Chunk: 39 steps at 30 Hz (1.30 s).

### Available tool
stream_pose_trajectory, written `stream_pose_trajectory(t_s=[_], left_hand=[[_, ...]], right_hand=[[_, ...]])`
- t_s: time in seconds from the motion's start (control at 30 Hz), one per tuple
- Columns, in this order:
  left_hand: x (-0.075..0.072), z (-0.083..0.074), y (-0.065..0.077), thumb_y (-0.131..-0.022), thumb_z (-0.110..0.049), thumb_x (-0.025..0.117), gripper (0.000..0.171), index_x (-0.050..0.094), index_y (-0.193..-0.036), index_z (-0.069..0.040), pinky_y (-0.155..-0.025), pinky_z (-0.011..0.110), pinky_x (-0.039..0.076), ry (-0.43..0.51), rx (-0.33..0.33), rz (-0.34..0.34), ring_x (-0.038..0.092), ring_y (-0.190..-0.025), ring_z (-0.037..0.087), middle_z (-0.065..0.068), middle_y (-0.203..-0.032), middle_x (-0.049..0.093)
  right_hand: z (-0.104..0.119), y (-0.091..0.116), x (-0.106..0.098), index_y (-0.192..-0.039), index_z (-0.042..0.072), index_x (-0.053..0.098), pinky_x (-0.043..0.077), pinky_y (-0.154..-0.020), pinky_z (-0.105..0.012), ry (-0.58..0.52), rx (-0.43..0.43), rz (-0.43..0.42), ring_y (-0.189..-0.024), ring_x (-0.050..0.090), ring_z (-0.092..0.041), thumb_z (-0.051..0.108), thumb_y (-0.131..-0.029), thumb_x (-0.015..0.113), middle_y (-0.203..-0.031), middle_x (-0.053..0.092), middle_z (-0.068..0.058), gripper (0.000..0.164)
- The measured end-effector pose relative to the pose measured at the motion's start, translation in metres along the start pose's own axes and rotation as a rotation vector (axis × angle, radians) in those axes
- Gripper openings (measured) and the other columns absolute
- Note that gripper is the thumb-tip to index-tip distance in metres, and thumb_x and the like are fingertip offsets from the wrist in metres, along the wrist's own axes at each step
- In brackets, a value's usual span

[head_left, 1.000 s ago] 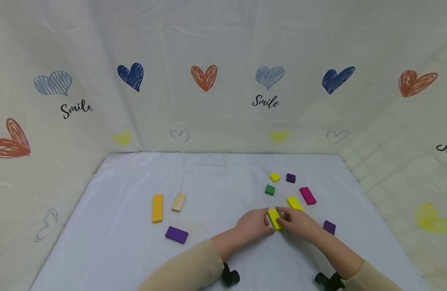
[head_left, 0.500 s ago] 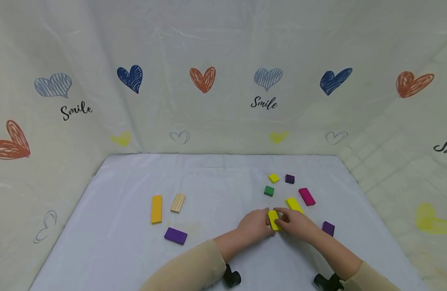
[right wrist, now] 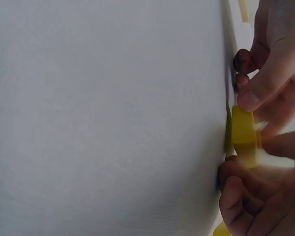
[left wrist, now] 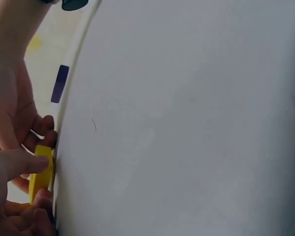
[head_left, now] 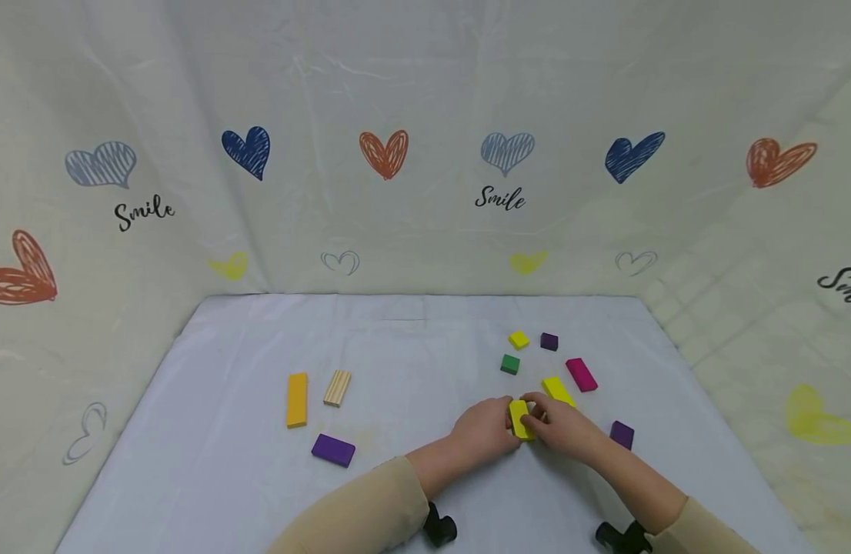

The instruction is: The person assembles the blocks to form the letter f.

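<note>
In the head view, a yellow block [head_left: 520,420] lies between both hands, right of centre on the white-covered table. My left hand [head_left: 484,429] grips its left side; in the left wrist view the thumb lies across the block [left wrist: 41,174]. From the right, my right hand [head_left: 565,425] pinches it, its thumb on the block's right part. The right wrist view shows the left thumb on one end of the block [right wrist: 243,128], and the right hand's lower fingers [right wrist: 241,196] curled. Just beyond the right hand rests a second yellow block [head_left: 558,390], partly hidden.
Behind the hands lie a yellow cube [head_left: 518,340], a dark purple cube [head_left: 549,342], a green cube [head_left: 510,364] and a magenta block [head_left: 582,375]. A purple block [head_left: 622,435] sits by the right forearm. Leftward are orange [head_left: 297,400], striped wooden [head_left: 337,388] and purple [head_left: 333,450] blocks.
The yellow block between the hands has turned slightly, its long side now pointing more straight away from me. Both hands stay on it. The head view has shifted a little; the other blocks lie as before.
</note>
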<state>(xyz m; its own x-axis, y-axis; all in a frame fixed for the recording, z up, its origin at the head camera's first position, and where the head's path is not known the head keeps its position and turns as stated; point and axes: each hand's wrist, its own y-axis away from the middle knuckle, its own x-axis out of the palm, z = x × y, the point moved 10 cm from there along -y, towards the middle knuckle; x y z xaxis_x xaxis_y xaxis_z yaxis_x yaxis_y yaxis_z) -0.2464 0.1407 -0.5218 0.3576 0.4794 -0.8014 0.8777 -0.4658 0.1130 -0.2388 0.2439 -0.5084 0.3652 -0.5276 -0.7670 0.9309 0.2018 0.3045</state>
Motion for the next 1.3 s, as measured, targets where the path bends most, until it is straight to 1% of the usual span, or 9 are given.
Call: stream_pose_trajectory(t_s=[0.07, 0.13, 0.23, 0.33, 0.47, 0.67, 0.87, 1.1, 1.3], left_hand=[[0.000, 0.002, -0.001, -0.082, -0.031, 0.081, 0.037, 0.062, -0.111, -0.017, -0.057, 0.021, 0.041, 0.011, 0.002, -0.008, 0.048, -0.065, 0.007, -0.010, -0.072, 0.051], [-0.001, 0.004, -0.001, -0.081, -0.031, 0.082, 0.041, 0.062, -0.114, -0.018, -0.057, 0.021, 0.042, 0.021, 0.001, -0.022, 0.049, -0.065, 0.006, -0.011, -0.074, 0.051], [-0.002, 0.008, -0.003, -0.081, -0.030, 0.082, 0.051, 0.060, -0.126, -0.017, -0.058, 0.021, 0.043, 0.032, 0.003, -0.035, 0.049, -0.067, 0.006, -0.012, -0.077, 0.052], [-0.004, 0.012, -0.003, -0.082, -0.031, 0.081, 0.065, 0.055, -0.139, -0.015, -0.060, 0.020, 0.044, 0.030, -0.002, -0.039, 0.049, -0.070, 0.005, -0.012, -0.080, 0.052], [-0.010, 0.019, -0.002, -0.083, -0.032, 0.081, 0.072, 0.050, -0.145, -0.015, -0.062, 0.020, 0.044, 0.023, -0.021, -0.043, 0.049, -0.071, 0.006, -0.012, -0.082, 0.052], [-0.022, 0.027, 0.002, -0.084, -0.036, 0.079, 0.071, 0.050, -0.146, -0.017, -0.061, 0.021, 0.042, 0.023, -0.042, -0.048, 0.048, -0.071, 0.006, -0.012, -0.079, 0.050], [-0.045, 0.036, 0.009, -0.084, -0.036, 0.080, 0.072, 0.051, -0.146, -0.016, -0.058, 0.022, 0.040, 0.036, -0.045, -0.049, 0.047, -0.068, 0.007, -0.011, -0.079, 0.052], [-0.065, 0.052, 0.025, -0.083, -0.030, 0.081, 0.070, 0.051, -0.145, -0.015, -0.056, 0.024, 0.041, 0.053, -0.061, -0.037, 0.049, -0.066, 0.008, -0.012, -0.082, 0.054], [-0.071, 0.067, 0.041, -0.082, -0.029, 0.081, 0.070, 0.052, -0.144, -0.014, -0.058, 0.023, 0.044, 0.072, -0.063, -0.029, 0.051, -0.066, 0.008, -0.013, -0.083, 0.056]], right_hand=[[0.001, 0.000, -0.001, -0.135, 0.009, 0.054, 0.051, -0.069, -0.030, -0.009, -0.007, -0.005, -0.074, 0.054, -0.016, 0.025, -0.098, 0.062, -0.093, 0.062, -0.002, 0.041], [0.002, 0.001, -0.001, -0.136, 0.010, 0.052, 0.051, -0.068, -0.030, -0.026, -0.010, -0.006, -0.072, 0.054, -0.016, 0.024, -0.099, 0.060, -0.093, 0.062, -0.002, 0.041], [0.004, 0.000, -0.003, -0.139, 0.011, 0.050, 0.051, -0.067, -0.030, -0.054, -0.009, -0.007, -0.071, 0.054, -0.017, 0.024, -0.099, 0.060, -0.091, 0.062, -0.002, 0.043], [0.007, 0.000, -0.004, -0.140, 0.011, 0.049, 0.051, -0.067, -0.030, -0.076, -0.011, -0.008, -0.071, 0.054, -0.017, 0.025, -0.099, 0.061, -0.091, 0.062, -0.002, 0.045], [0.010, -0.002, -0.004, -0.141, 0.012, 0.050, 0.052, -0.069, -0.031, -0.116, -0.018, -0.012, -0.074, 0.055, -0.017, 0.026, -0.098, 0.062, -0.092, 0.063, -0.002, 0.046], [0.013, -0.009, -0.001, -0.142, 0.015, 0.051, 0.052, -0.067, -0.030, -0.189, 0.007, -0.028, -0.073, 0.056, -0.019, 0.026, -0.098, 0.063, -0.086, 0.064, -0.002, 0.047], [0.030, -0.019, 0.003, -0.143, 0.013, 0.052, 0.052, -0.067, -0.029, -0.250, -0.007, -0.046, -0.072, 0.059, -0.020, 0.023, -0.097, 0.064, -0.084, 0.066, -0.002, 0.048], [0.054, -0.025, 0.014, -0.143, 0.013, 0.053, 0.054, -0.066, -0.029, -0.278, -0.051, -0.001, -0.073, 0.062, -0.021, 0.022, -0.095, 0.067, -0.090, 0.068, -0.001, 0.051], [0.072, -0.025, 0.025, -0.143, 0.012, 0.053, 0.053, -0.066, -0.028, -0.258, -0.092, 0.056, -0.073, 0.062, -0.021, 0.026, -0.094, 0.069, -0.088, 0.067, 0.000, 0.054]])
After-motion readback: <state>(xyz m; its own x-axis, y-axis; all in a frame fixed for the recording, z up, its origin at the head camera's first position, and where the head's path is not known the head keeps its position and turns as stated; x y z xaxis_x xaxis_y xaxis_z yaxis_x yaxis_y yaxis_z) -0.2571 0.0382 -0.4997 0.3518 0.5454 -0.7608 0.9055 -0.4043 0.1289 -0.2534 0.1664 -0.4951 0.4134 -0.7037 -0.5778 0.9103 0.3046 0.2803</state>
